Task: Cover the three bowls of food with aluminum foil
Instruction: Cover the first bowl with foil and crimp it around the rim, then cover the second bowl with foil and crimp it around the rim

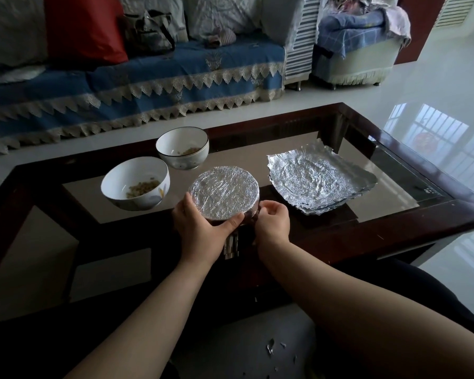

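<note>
Glass-topped table with two open bowls, foil-covered bowl, foil stack.

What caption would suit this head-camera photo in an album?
Both hands, left and right, press foil around the first bowl; two open bowls wait beside spare foil sheets.

Single head view, looking forward-down, close over glass table; edges likely distorted.
</note>
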Demonstrator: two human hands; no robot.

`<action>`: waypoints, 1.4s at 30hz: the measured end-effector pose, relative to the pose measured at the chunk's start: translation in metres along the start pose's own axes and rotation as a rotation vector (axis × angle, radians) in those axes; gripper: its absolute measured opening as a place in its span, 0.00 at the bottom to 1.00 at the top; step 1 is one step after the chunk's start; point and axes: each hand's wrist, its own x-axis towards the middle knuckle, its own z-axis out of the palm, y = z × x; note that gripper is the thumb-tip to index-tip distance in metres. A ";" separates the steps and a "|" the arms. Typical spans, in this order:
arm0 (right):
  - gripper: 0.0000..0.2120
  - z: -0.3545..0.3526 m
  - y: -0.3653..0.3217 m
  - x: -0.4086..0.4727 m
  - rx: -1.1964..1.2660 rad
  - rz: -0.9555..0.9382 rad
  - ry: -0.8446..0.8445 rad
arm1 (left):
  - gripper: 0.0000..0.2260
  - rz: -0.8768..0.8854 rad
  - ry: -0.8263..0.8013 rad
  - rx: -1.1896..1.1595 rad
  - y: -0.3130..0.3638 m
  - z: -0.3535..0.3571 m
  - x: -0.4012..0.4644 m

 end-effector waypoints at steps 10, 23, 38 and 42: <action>0.22 -0.011 -0.007 -0.008 0.117 0.238 -0.354 | 0.53 -0.045 -0.060 -0.057 0.002 -0.010 0.003; 0.10 0.004 -0.032 0.003 0.276 0.287 -0.363 | 0.16 -0.818 0.133 -0.984 -0.009 -0.043 0.042; 0.16 0.030 -0.064 0.062 0.383 0.259 -0.287 | 0.24 -0.760 0.386 -1.229 -0.032 -0.068 0.079; 0.27 0.028 -0.059 0.070 0.472 0.265 -0.334 | 0.32 -0.791 0.390 -1.323 -0.039 -0.074 0.084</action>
